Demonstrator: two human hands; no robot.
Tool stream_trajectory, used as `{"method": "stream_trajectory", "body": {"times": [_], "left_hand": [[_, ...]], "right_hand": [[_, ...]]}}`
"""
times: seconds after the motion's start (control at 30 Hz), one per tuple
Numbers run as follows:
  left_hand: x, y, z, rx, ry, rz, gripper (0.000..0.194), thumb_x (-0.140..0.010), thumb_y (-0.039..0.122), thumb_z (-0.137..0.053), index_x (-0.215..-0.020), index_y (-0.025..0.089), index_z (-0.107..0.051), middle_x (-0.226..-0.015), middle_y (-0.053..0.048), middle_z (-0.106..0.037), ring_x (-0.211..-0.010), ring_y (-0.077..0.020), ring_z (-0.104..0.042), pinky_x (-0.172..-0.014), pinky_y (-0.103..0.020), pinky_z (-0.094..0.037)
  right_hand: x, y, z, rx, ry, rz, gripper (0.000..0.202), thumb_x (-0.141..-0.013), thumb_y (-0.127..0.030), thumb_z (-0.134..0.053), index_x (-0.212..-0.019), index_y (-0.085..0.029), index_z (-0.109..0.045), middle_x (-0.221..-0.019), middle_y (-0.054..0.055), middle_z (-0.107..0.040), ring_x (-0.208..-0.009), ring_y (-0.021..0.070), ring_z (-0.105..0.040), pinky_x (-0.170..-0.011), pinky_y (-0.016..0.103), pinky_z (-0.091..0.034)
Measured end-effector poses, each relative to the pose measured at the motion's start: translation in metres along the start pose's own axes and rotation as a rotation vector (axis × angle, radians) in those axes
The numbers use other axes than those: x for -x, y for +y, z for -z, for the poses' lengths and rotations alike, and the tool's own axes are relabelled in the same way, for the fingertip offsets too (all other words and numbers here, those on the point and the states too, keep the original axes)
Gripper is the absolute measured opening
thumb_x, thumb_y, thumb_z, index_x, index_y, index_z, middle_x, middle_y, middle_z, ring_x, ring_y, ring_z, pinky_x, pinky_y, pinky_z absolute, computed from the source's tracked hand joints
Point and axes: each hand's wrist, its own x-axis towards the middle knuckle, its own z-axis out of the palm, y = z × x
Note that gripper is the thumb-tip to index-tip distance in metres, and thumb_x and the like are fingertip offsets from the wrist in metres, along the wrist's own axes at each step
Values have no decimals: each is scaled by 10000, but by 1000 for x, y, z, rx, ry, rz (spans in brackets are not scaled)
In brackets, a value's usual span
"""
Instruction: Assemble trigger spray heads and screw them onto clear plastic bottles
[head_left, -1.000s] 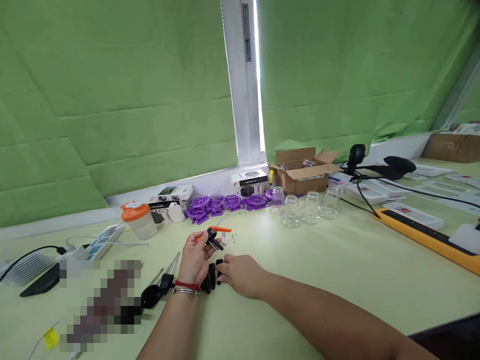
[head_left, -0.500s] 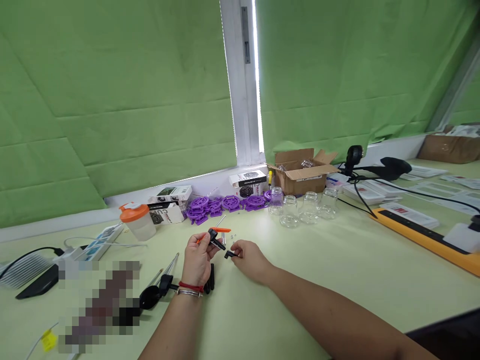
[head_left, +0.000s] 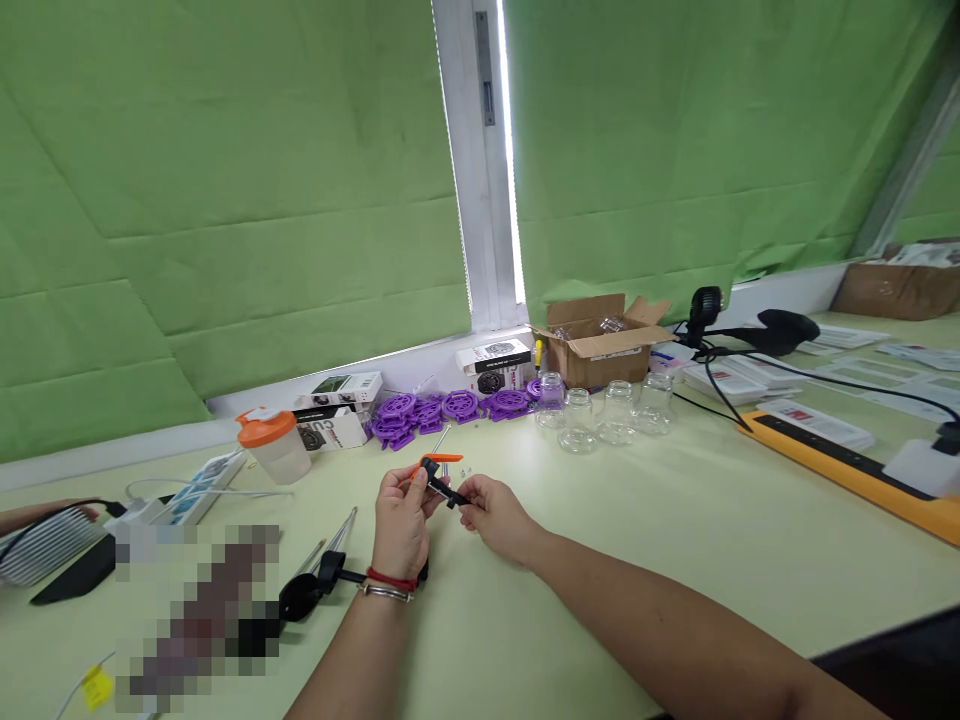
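My left hand [head_left: 401, 520] is closed around a black plastic part with a slim stem [head_left: 444, 487] that points right. An orange piece [head_left: 442, 458] shows just beyond its fingers; whether it is joined to the black part I cannot tell. My right hand [head_left: 499, 515] pinches a small black plastic piece [head_left: 457, 501], set against the end of that stem. Behind the hands, metal rods or screws and tiny clear bits lie on the table. Left of my left wrist rest a black part with a round cup [head_left: 300, 597] and thin metal rods [head_left: 341, 530].
Purple plastic wheels [head_left: 460, 405] and printed boxes [head_left: 345, 388] line the back. Several glass jars [head_left: 577, 425] stand before an open cardboard box [head_left: 600, 360]. At left are an orange-lidded cup [head_left: 277, 445] and a power strip [head_left: 202, 485]. Another person's arm [head_left: 37, 512] enters at left.
My right hand has brought the small black piece up against the stem's end; a gap was between them before. Another person's arm has appeared at the left edge.
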Motion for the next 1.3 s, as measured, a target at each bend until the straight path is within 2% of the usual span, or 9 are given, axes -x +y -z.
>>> {"method": "stream_trajectory", "body": {"times": [0.13,0.33,0.5,0.63,0.8,0.9,1.13,1.3], "left_hand": [[4,-1,-5,-4,15,-2,345,-682,306,-716,-881,184,-462,-853,-35,-680,-723,-191,-695,-711,-403,-554],[5,0,-5,-30,-4,1,340,-694,331,-704,-897,187,-472,-886,-38,-673,-734,-190,-692,-665,-366,-556],[6,0,-5,-61,-43,-34,324,-717,339,-684,-911,188,-473,-867,-45,-690,-767,-187,-688,-637,-311,-542],[7,1,-6,-71,-41,-60,332,-713,352,-688,-905,183,-478,-821,-40,-698,-763,-188,-686,-660,-326,-537],[7,2,-7,-82,-40,-92,347,-688,353,-712,-909,175,-512,-881,-50,-699,-813,-182,-678,-744,-346,-524],[8,3,-7,-71,-41,-78,339,-694,344,-710,-915,176,-516,-862,-49,-698,-804,-185,-676,-695,-322,-527],[9,2,-9,-71,-25,-93,325,-699,340,-706,-902,172,-515,-879,-49,-693,-779,-164,-671,-674,-294,-525],[9,0,-9,-83,-13,-92,336,-697,356,-701,-910,175,-515,-864,-44,-692,-756,-160,-670,-641,-278,-524]], "right_hand": [[-1,0,1,13,43,62,164,-656,-97,-504,-785,-195,-530,-627,-39,-536,-572,110,-498,-571,257,-401],[-1,-13,5,-204,-46,-77,123,-637,-145,-546,-744,-182,-496,-526,-54,-511,-510,117,-507,-559,282,-428],[-3,-16,8,-143,13,-43,147,-612,-108,-544,-727,-183,-492,-534,-67,-501,-503,97,-469,-545,252,-391],[-4,-13,8,-147,15,-4,136,-623,-113,-536,-731,-184,-494,-571,-62,-499,-536,96,-463,-584,260,-389],[-6,-7,9,-65,52,65,127,-634,-113,-504,-736,-189,-496,-638,-46,-513,-596,103,-452,-607,254,-371],[-7,-5,9,-14,79,100,120,-647,-110,-493,-736,-191,-497,-647,-43,-511,-607,106,-439,-602,250,-357],[-5,-10,9,-148,14,2,130,-639,-150,-557,-745,-185,-490,-605,-52,-509,-560,99,-468,-575,250,-376],[-3,-12,7,-151,49,19,128,-638,-146,-563,-733,-184,-486,-633,-47,-519,-558,95,-455,-572,250,-370]]}}
